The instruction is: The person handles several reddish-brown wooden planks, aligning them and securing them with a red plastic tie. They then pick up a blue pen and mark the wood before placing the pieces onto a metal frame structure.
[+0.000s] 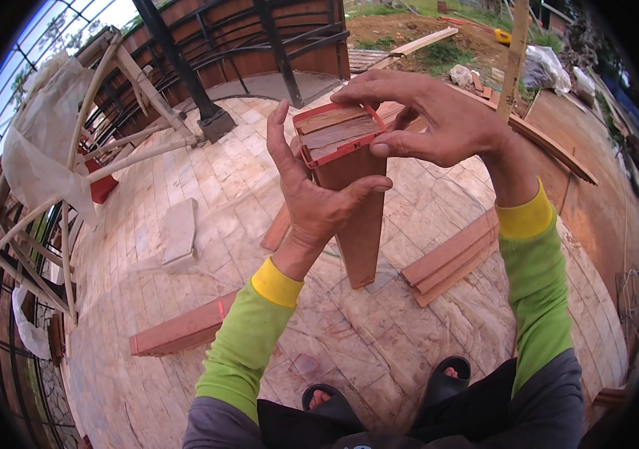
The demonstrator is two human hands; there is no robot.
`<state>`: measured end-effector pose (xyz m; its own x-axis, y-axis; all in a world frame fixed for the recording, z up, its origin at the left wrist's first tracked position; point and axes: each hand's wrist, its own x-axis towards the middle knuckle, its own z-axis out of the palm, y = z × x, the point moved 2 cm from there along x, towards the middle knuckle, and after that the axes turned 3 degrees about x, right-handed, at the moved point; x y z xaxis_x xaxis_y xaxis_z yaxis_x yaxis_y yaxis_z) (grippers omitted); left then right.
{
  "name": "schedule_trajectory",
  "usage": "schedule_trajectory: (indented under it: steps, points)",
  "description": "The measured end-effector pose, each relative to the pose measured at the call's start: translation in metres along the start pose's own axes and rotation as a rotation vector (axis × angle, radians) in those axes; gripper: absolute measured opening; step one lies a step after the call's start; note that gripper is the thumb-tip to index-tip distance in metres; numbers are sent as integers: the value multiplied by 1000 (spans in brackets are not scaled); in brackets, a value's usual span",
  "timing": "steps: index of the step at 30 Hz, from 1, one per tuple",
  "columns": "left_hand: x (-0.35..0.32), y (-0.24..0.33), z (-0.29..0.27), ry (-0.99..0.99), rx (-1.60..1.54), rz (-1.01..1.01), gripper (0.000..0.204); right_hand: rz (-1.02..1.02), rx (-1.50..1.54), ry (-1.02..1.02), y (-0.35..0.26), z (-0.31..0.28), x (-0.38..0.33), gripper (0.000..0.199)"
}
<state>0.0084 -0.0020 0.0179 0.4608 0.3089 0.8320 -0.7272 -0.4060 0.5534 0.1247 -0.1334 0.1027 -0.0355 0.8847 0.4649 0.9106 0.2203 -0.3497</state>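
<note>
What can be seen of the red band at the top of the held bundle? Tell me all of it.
The red band is narrow and looks like plastic. It forms a four-sided loop with rounded corners around the upper end of the upright bundle of brown boards, near their top faces. A small dark detail shows on its near side, too small to make out. The right hand has its thumb at the near right corner; the left hand grips the bundle just below.

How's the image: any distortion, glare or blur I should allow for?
Head view: straight edges bend toward the dark rim; head view: the sky at upper left is washed out; head view: the held boards and red band look reasonably sharp.
</note>
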Motion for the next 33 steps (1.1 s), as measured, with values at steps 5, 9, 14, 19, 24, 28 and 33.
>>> schedule_trajectory:
  steps: [5,9,14,19,24,28,33]
  points:
    - [2,-5,-3,-50,84,60,118,-70,-12,158,8,10,-6,61]
    - [2,-7,-2,-21,77,45,116,50,162,297,1,18,-11,60]
    - [2,-8,-3,5,123,80,116,142,235,274,-11,26,-16,62]
    - [1,-7,-1,-24,132,66,114,106,328,534,-25,46,-22,39]
    - [-2,-11,-2,-25,-5,-30,110,231,351,569,-36,56,-23,30]
    - [-2,-9,-3,-38,4,-33,110,173,378,622,-39,62,-19,27]
    - [-1,-1,-5,-87,20,-63,110,217,403,575,-41,61,-19,28]
